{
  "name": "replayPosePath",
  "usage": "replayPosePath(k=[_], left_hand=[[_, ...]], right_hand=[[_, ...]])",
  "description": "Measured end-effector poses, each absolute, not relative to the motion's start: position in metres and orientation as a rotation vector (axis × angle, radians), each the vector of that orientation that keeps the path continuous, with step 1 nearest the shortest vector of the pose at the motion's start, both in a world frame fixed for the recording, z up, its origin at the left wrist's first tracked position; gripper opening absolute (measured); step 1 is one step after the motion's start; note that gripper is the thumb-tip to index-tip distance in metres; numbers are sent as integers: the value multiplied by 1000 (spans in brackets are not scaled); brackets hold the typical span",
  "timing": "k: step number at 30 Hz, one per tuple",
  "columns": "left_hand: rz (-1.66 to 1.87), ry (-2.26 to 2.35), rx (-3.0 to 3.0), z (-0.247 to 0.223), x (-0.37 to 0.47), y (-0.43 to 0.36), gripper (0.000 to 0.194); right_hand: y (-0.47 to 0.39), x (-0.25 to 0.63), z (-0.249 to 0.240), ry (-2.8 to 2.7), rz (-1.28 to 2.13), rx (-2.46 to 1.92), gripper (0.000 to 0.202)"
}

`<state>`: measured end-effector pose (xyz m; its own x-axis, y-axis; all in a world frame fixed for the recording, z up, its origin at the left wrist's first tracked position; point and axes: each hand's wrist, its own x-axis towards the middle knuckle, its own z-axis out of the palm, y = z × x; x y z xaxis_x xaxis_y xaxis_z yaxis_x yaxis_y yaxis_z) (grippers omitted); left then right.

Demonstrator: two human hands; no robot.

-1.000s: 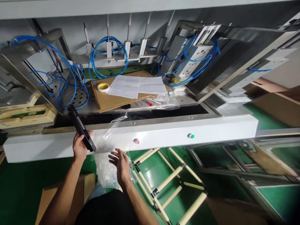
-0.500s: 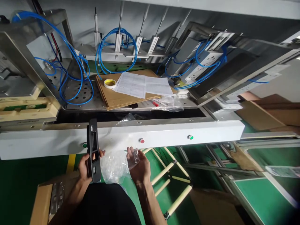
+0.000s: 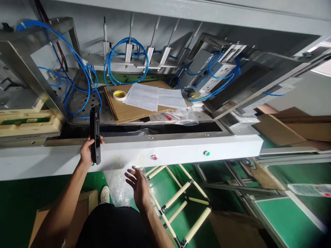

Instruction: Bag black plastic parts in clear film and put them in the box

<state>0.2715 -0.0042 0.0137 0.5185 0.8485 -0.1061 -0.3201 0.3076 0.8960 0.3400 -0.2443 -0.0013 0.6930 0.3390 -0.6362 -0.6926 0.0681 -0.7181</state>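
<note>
- Black slotted part [image 3: 96, 146] gripped in the left hand [image 3: 86, 151], held up at the white machine panel's [image 3: 181, 150] top edge
- right hand's [image 3: 141, 187] open, kinda cupped, near the clear plastic [image 3: 119, 187]

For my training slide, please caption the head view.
Left hand holding a black part before a white machine edge; right hand open and empty.

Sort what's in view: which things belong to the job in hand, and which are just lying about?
In use, it seems: black bar-shaped part, held in the left hand; perhaps clear plastic near the open right hand.
Lying about: tape roll, printed sheets, flat cardboard.
</note>
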Motion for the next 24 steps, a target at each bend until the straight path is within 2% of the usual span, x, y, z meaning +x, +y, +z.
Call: replayPosePath(k=[5,7,10,12,14,16,21,24], left_hand=[[894,698,1106,19,276,24,19],[902,692,1170,20,270,28,18],[930,691,1230,20,259,24,18],[946,703,1251,21,248,16,18],[931,746,1300,22,235,4,19],[882,824,1408,24,217,-12,22],[740,1013,1627,29,177,-54,33],[661,1009,1477,24,167,-72,32]], right_hand=[[-249,333,-1,-113,1115,-1707,55],[-248,336,3,-473,913,-1971,53],[-229,357,10,-1063,291,-2177,36],[-210,383,9,-1388,61,-2229,52],[-194,412,4,-1558,4,-2285,77],[-184,439,-2,-1598,21,-2321,93],[-184,473,-12,-1575,27,-2306,112],[-185,477,-12,-1598,8,-2270,110]])
